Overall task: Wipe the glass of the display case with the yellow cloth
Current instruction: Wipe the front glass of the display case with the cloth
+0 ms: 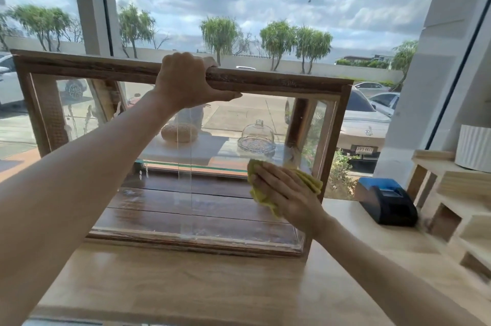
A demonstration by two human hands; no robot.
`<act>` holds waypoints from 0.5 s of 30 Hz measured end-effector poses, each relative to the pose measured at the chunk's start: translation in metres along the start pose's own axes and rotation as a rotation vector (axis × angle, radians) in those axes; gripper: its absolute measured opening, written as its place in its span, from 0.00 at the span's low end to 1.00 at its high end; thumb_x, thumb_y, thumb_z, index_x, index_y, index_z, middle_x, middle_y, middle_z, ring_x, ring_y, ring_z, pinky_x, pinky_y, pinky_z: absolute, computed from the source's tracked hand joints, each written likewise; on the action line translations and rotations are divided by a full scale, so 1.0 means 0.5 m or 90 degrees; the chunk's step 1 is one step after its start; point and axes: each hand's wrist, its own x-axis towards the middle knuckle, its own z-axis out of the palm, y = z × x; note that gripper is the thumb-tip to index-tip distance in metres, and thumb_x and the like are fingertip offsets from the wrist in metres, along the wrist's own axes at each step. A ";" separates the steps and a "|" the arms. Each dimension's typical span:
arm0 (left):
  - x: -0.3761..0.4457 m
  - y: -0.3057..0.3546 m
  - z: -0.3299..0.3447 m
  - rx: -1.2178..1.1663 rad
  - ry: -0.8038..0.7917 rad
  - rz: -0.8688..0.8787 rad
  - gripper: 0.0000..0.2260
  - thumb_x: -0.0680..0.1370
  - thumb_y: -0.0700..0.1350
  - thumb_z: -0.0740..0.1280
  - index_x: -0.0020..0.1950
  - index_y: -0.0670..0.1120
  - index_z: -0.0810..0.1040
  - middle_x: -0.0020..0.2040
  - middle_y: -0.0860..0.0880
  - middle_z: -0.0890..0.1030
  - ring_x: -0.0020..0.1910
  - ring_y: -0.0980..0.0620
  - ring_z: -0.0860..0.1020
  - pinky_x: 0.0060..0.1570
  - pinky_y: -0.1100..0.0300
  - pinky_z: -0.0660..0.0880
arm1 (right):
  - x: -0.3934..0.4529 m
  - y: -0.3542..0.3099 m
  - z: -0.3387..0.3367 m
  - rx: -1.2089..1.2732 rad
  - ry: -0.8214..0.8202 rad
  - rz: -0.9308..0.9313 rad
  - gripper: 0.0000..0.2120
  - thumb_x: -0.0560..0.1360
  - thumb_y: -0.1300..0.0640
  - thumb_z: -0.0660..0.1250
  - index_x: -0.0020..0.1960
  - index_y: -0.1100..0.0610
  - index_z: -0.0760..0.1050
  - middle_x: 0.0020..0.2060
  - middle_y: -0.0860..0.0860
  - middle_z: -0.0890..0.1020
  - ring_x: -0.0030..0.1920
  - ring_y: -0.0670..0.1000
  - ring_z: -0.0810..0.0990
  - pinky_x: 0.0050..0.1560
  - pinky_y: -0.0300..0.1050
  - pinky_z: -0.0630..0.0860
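A wooden-framed display case stands on a light wooden counter before a big window. Its front glass has two sliding panes that overlap near the middle. My left hand grips the case's top rail, fingers wrapped over it. My right hand lies flat against the lower right of the glass, pressing a crumpled yellow cloth onto it. The cloth sticks out above and below my fingers. Inside the case sit a round loaf and a glass dome on a dish.
The counter runs under the case. A black and blue receipt printer sits to the right of the case. Pale wooden shelving with a white ribbed pot stands at far right. Parked cars show through the window.
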 end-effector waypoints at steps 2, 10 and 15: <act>-0.001 0.003 -0.002 -0.004 0.004 0.000 0.46 0.58 0.81 0.49 0.52 0.46 0.82 0.31 0.45 0.81 0.34 0.44 0.80 0.43 0.53 0.75 | 0.053 0.060 -0.028 -0.048 0.029 0.026 0.25 0.75 0.68 0.67 0.70 0.61 0.67 0.70 0.57 0.69 0.72 0.56 0.65 0.71 0.52 0.63; -0.001 0.003 -0.002 -0.007 0.013 -0.013 0.43 0.59 0.80 0.52 0.50 0.47 0.82 0.29 0.48 0.80 0.33 0.45 0.80 0.42 0.54 0.77 | 0.072 0.090 -0.005 -0.065 0.046 0.140 0.31 0.72 0.76 0.59 0.73 0.62 0.61 0.73 0.59 0.63 0.75 0.58 0.58 0.74 0.58 0.57; 0.000 0.002 -0.001 -0.010 0.015 -0.013 0.42 0.59 0.80 0.52 0.50 0.48 0.82 0.29 0.48 0.81 0.32 0.47 0.80 0.41 0.55 0.77 | -0.003 0.049 0.041 -0.026 0.025 0.138 0.34 0.70 0.75 0.66 0.73 0.62 0.61 0.73 0.56 0.62 0.75 0.57 0.60 0.72 0.57 0.61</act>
